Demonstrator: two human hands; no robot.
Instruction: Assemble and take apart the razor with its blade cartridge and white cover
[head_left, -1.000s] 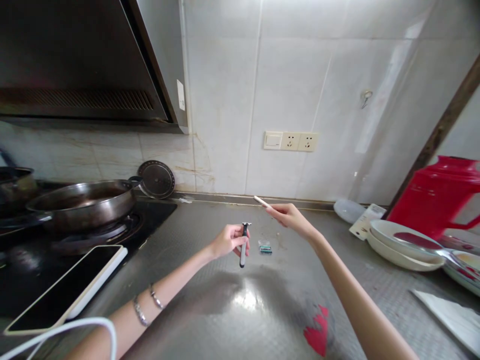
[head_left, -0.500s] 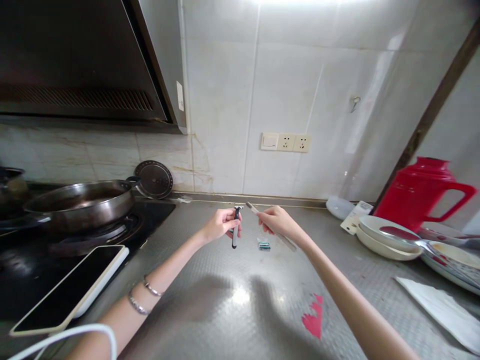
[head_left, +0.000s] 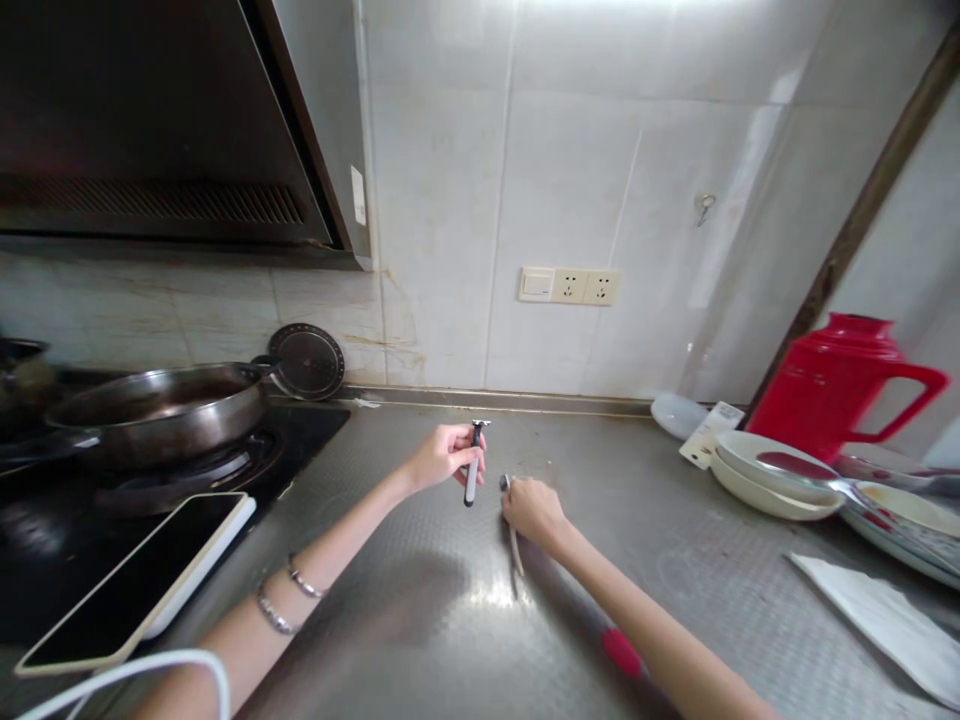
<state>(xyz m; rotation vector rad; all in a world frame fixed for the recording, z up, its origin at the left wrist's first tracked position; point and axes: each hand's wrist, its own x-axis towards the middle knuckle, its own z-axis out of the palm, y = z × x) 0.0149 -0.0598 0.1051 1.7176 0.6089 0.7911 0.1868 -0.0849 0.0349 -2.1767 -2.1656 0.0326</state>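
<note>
My left hand (head_left: pixel 448 455) grips a grey and black razor (head_left: pixel 472 475) upright by its handle, blade head at the top. To its right, lower over the steel counter (head_left: pixel 420 600), my right hand (head_left: pixel 534 510) is closed round a long thin grey stick (head_left: pixel 516 552). A dark end shows above the fingers and the pale length trails below them. What kind of tool it is I cannot make out. The razor and the stick are apart. The small green cartridge seen earlier on the counter is hidden by my right hand.
A phone (head_left: pixel 135 580) lies at the left by the stove, where a pan (head_left: pixel 172 410) stands. On the right are a red thermos jug (head_left: pixel 832 390), stacked plates (head_left: pixel 772 495) and a white paper (head_left: pixel 877 620). A red patch (head_left: pixel 621 650) marks the counter near my right forearm.
My right hand has moved down and slightly left, turning the grey stick from slanted to nearly upright and covering the green cartridge. My left hand still holds the razor, almost unmoved.
</note>
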